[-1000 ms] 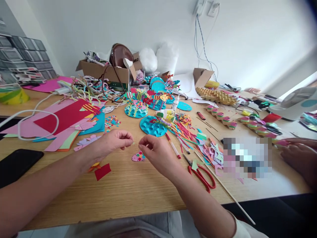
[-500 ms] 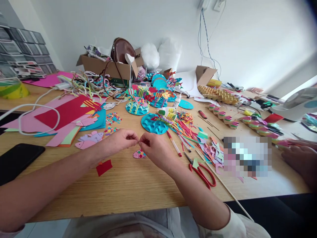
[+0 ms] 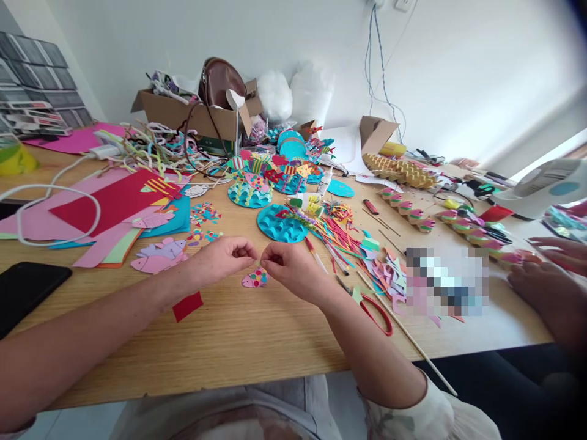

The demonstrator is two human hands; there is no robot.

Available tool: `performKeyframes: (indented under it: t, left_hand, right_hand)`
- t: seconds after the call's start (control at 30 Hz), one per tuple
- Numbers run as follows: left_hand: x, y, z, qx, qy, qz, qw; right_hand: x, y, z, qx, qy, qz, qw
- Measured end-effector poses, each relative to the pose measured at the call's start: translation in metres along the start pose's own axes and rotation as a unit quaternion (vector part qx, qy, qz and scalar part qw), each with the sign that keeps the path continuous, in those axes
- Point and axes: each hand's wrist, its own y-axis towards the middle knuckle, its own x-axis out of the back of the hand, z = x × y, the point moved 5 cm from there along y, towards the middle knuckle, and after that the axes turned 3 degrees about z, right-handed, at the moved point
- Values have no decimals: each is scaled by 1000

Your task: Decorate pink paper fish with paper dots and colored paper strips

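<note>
My left hand [image 3: 233, 253] hovers over the table's middle with thumb and fingertips pinched together. Facing it, a small gap away, my right hand [image 3: 280, 261] is also closed in a pinch. Whatever is between the fingertips of either hand is too small to make out. Just beneath them lies a pink paper fish [image 3: 255, 278] with coloured dots. A red paper scrap [image 3: 188, 307] is by my left forearm. Pink and lilac paper fish [image 3: 158, 256] lie left of my left hand, with small paper dots [image 3: 204, 214] behind it.
Red-handled scissors [image 3: 378, 315] and a long wooden stick [image 3: 408, 339] are right of my right arm. Behind stand blue wavy paper discs [image 3: 282, 226]. A black phone [image 3: 32, 293] lies at left. Another person's hands [image 3: 536, 281] are at the right edge.
My hands, fingertips touching before, have drawn slightly apart. The view has shifted a little, and more of the dotted fish shows.
</note>
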Motion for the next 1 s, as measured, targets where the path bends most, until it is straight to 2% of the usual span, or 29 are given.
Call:
performKeyframes:
  t: [0.1,0.23,0.43,0.67,1.0]
  left_hand:
    - [-4,-7,1,-70,93,-12,993]
    - [-18,-26,2,-201,242,-2,949]
    - [-31,-42,8,-298,300,-47,905]
    - [-31,-45,8,-336,307,-86,886]
    - [-33,-45,10,-338,312,-73,885]
  right_hand:
    - [3,-2,-10,-10,8,17,1000]
    - [1,-5,-22,-11,-13,38,999]
    - [-10,-5,-35,-16,-40,45,998]
    - [-15,-1,-39,-21,-77,50,996]
    - [-17,-1,-37,-36,-106,55,992]
